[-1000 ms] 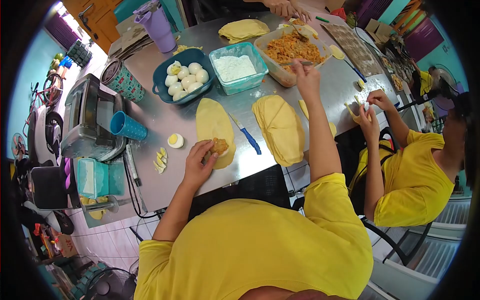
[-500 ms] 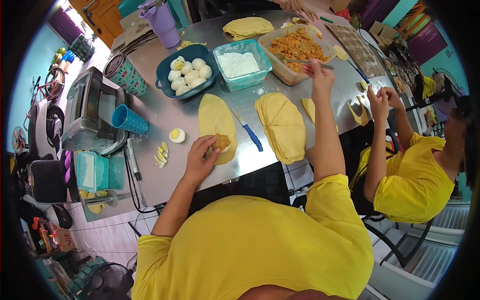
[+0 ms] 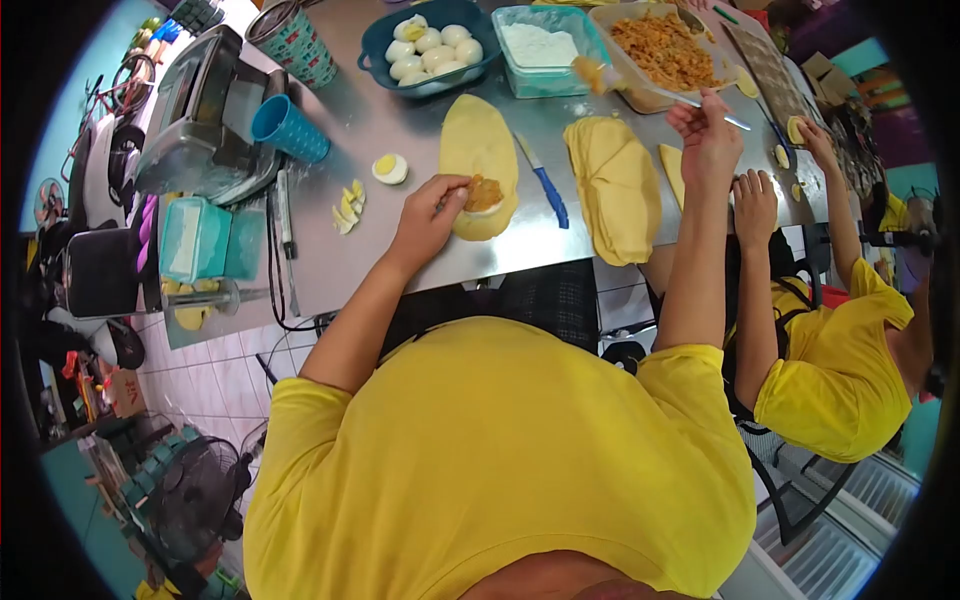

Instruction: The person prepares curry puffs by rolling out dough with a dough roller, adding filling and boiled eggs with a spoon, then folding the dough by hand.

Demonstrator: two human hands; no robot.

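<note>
On the metal table lies an oval dough sheet (image 3: 478, 135), with orange filling (image 3: 485, 193) over a white egg piece near its lower end. My left hand (image 3: 432, 215) has its fingers bent and closed against the left side of that egg piece. Raised above the table, my right hand (image 3: 708, 135) grips a metal spoon (image 3: 738, 122); its tip carries filling (image 3: 598, 76) in front of the filling container (image 3: 625, 92). A blue-handled knife (image 3: 550, 195) rests right of the sheet, beside stacked dough sheets (image 3: 612, 195).
Peeled eggs fill a dark blue bowl (image 3: 375, 68) beside a flour tub (image 3: 545, 85). Left are a halved egg (image 3: 390, 169), egg slices (image 3: 350, 207), a blue cup (image 3: 292, 130) and a machine (image 3: 200, 125). A co-worker's hands (image 3: 755, 205) are at the right.
My right hand has lifted the spoon out of the filling, now loaded. The view has tilted down. My left hand stays at the egg piece. The co-worker's hands have moved apart.
</note>
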